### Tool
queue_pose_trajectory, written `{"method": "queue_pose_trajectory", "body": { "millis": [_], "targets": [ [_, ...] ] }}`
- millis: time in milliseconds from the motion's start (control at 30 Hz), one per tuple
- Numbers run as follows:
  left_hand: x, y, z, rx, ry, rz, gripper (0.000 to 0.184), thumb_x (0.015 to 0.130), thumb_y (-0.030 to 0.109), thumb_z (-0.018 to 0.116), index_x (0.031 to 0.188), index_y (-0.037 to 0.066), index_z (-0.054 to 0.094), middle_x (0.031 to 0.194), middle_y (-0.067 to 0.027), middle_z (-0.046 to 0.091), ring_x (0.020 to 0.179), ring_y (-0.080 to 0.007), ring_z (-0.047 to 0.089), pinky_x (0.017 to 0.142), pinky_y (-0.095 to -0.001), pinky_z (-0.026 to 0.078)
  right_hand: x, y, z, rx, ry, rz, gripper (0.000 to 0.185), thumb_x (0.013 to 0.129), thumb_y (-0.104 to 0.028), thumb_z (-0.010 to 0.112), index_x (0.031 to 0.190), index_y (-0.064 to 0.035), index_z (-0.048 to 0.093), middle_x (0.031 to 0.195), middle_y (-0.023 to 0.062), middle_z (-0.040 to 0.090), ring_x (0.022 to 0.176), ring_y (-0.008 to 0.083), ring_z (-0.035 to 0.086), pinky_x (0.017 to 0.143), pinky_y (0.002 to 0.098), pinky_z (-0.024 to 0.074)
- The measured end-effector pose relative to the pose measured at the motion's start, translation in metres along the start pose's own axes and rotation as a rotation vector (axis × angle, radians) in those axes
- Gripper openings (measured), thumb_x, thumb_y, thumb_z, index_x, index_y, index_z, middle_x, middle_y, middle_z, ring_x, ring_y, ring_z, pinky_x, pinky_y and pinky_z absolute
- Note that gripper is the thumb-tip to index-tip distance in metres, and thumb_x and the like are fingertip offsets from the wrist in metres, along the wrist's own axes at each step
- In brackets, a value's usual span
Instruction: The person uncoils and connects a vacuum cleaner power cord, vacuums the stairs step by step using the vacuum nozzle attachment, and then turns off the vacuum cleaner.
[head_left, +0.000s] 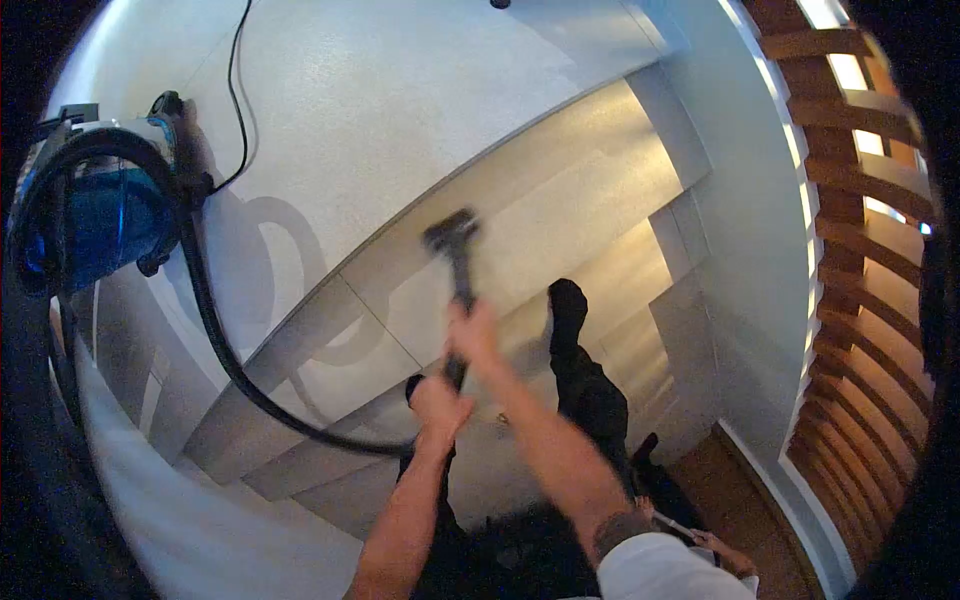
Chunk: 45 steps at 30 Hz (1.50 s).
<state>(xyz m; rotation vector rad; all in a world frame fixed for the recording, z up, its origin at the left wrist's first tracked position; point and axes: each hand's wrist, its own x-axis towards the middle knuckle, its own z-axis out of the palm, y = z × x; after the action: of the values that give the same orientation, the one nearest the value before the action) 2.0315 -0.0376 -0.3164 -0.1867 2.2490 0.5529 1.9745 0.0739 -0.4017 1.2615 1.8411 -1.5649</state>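
My right hand (472, 332) is wrapped around the black tube of a vacuum cleaner wand (461, 275). Below it, my left hand (437, 405) grips the wand's lower end, close to where the hose joins. The small brush head (452, 232) at the far end is over a pale stair tread (540, 215); motion smears it, and I cannot tell if it touches. A black hose (235, 365) curves from my left hand to a blue vacuum cleaner (110, 215) on the upper floor at the left.
A black power cord (238, 90) runs up from the vacuum cleaner. Stair edges step down toward my black-clad feet (567, 310). A white wall (750, 200) and wooden slats (850, 180) line the right side. Another person's hand (725, 550) holds a thin stick-like object at lower right.
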Motion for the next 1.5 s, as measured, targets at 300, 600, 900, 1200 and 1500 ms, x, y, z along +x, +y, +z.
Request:
{"method": "queue_pose_trajectory", "body": {
  "millis": [300, 600, 900, 1200, 1500],
  "targets": [
    [0.015, 0.055, -0.014, 0.018, 0.013, -0.002, 0.031, 0.060, 0.014, 0.070, 0.087, 0.002, 0.065, 0.078, -0.0212, 0.067, 0.078, -0.0406, 0.066, 0.072, -0.0469, 0.052, 0.013, -0.020, -0.029, 0.202, -0.019, -0.044, 0.030, 0.089, -0.028, 0.060, 0.077, -0.0013, 0.052, 0.054, 0.0069, 0.050, 0.039, 0.0211, 0.054, 0.036, 0.0371, 0.0448],
    [0.048, 0.040, -0.020, -0.074, 0.093, 0.048, 0.031, 0.068, 0.021, 0.068, 0.090, -0.002, 0.064, 0.085, -0.0238, 0.067, 0.082, -0.0405, 0.066, 0.074, -0.0477, 0.052, 0.005, -0.069, -0.010, 0.378, -0.092, -0.094, 0.024, 0.088, -0.020, 0.059, 0.085, -0.0001, 0.046, 0.059, 0.0085, 0.050, 0.035, 0.0204, 0.052, 0.031, 0.0367, 0.0435],
    [-0.029, -0.171, -0.057, -0.077, 0.164, -0.225, 0.029, 0.064, 0.013, 0.065, 0.090, 0.002, 0.068, 0.079, -0.0239, 0.067, 0.078, -0.0423, 0.065, 0.073, -0.0498, 0.052, -0.112, 0.017, 0.183, 0.181, -0.130, -0.048, 0.033, 0.087, -0.029, 0.062, 0.089, 0.0026, 0.051, 0.064, 0.0171, 0.059, 0.044, 0.0285, 0.060, 0.044, 0.0421, 0.0488],
    [-0.049, -0.175, -0.086, 0.379, -0.139, 0.068, 0.029, 0.062, 0.012, 0.067, 0.090, 0.004, 0.068, 0.078, -0.0215, 0.066, 0.076, -0.0411, 0.064, 0.072, -0.0502, 0.051, -0.145, 0.102, 0.184, 0.373, 0.245, 0.144, 0.033, 0.089, -0.027, 0.061, 0.079, 0.0040, 0.055, 0.071, 0.0166, 0.062, 0.056, 0.0292, 0.061, 0.057, 0.0446, 0.0490],
    [0.074, 0.055, 0.001, 0.346, -0.174, 0.597, 0.018, 0.063, 0.016, 0.071, 0.075, 0.002, 0.069, 0.081, -0.0195, 0.068, 0.078, -0.0361, 0.067, 0.073, -0.0441, 0.054, 0.015, 0.029, -0.066, 0.794, 0.548, 0.088, 0.033, 0.087, -0.023, 0.058, 0.080, 0.0095, 0.057, 0.076, 0.0187, 0.063, 0.056, 0.0258, 0.061, 0.051, 0.0406, 0.0481]
  ]
}}
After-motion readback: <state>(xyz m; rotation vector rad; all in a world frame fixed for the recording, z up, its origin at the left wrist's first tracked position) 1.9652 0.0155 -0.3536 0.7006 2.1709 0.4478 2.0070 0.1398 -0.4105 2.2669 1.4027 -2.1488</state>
